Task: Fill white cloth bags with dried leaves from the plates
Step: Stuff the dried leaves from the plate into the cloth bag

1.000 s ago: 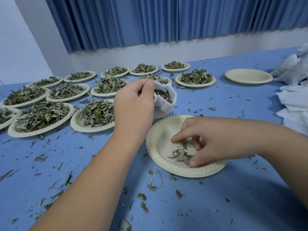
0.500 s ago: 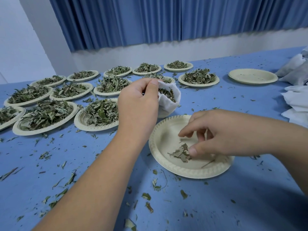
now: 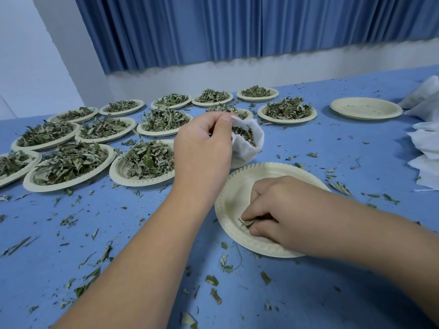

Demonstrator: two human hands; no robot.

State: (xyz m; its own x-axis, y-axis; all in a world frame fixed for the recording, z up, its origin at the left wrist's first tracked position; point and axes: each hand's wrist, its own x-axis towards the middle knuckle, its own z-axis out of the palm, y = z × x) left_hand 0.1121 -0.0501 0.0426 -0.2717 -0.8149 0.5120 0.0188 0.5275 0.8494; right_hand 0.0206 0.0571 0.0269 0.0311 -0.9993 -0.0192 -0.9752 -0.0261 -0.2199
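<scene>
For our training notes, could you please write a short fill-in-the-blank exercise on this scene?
The left hand holds the white cloth bag, which contains dried ____.
The right hand pinches leaf scraps on a nearly ____ plate.
The table surface is ____.
Missing: leaves, empty, blue.

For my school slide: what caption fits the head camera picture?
Left hand holds the bag open while the right hand pinches leaves from a plate.

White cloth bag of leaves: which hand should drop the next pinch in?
Right. The right hand pinches the last dried leaves on the near pale paper plate, while the left hand holds the white cloth bag open just beyond.
</scene>
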